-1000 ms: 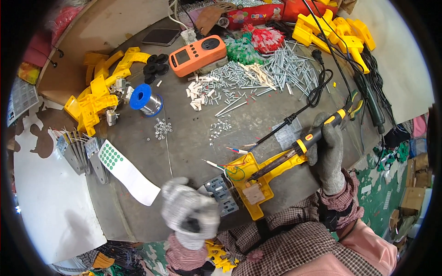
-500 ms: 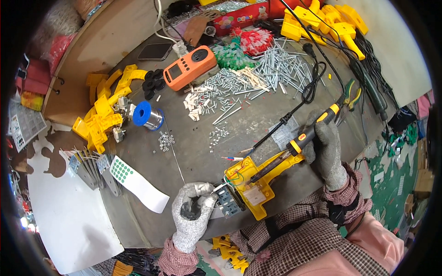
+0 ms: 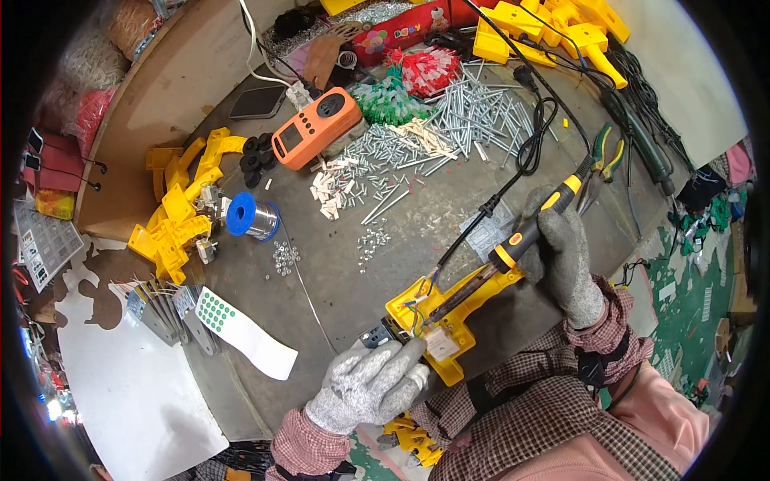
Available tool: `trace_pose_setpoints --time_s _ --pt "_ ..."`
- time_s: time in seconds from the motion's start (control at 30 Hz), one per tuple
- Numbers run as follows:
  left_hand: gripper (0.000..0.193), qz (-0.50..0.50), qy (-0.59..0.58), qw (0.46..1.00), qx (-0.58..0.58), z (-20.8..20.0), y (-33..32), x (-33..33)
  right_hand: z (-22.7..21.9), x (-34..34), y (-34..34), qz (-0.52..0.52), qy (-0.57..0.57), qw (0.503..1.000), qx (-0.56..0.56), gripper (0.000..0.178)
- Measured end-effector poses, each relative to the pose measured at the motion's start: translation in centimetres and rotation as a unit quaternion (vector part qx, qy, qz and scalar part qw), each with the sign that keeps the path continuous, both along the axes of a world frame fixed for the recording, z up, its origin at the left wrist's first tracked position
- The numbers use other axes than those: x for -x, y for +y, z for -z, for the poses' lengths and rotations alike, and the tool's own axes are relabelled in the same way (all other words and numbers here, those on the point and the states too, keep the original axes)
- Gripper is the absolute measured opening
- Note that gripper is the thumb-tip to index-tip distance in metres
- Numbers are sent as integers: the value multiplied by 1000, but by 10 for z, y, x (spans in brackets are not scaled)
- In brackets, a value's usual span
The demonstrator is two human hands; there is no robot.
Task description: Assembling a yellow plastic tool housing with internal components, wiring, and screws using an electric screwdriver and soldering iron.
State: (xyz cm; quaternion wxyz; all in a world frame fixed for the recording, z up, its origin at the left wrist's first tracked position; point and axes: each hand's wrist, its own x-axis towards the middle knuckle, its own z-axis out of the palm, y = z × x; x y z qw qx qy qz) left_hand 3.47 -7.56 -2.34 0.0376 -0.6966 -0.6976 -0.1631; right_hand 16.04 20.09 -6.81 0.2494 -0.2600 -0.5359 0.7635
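My right hand (image 3: 561, 260), in a grey glove, is closed around a black-and-yellow soldering iron (image 3: 517, 244). The iron slants down to the left, its dark tip over an open yellow plastic housing (image 3: 453, 309). The housing holds thin coloured wires (image 3: 419, 311) and a whitish block (image 3: 440, 343); its handle end lies under my right hand. My left hand (image 3: 370, 385), in a light grey glove, lies back-up at the housing's left edge with bent fingers together. It partly covers a metal plate part (image 3: 375, 335); anything between its fingertips is hidden.
A solder spool (image 3: 253, 216) stands left of centre, its wire trailing toward my left hand. Beyond lie an orange meter (image 3: 316, 128), heaped screws (image 3: 473, 112) and yellow housings (image 3: 172, 232). Pliers (image 3: 605, 154) and a black cable (image 3: 501, 196) lie right. A white label strip (image 3: 253, 337) lies left.
My left hand has turned over from an upward pinch at a white wire to lying back-up across the metal plate, nearer the housing. The soldering iron stays over the housing.
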Motion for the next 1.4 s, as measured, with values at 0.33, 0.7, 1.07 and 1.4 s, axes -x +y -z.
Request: trace_pose_setpoints --time_s 0.33,0.7,1.07,1.4 --pt "20 -103 -165 979 -52 16 22 10 2 2 -1 6 19 1000 8 39" --pt "33 -130 -118 984 12 11 28 12 -4 -3 1 -14 6 998 61 23" --pt "42 -194 -177 965 15 -10 38 3 2 -3 -1 10 29 998 63 37" --pt "51 -135 -129 976 113 -20 47 8 5 -3 2 -15 42 998 41 38"
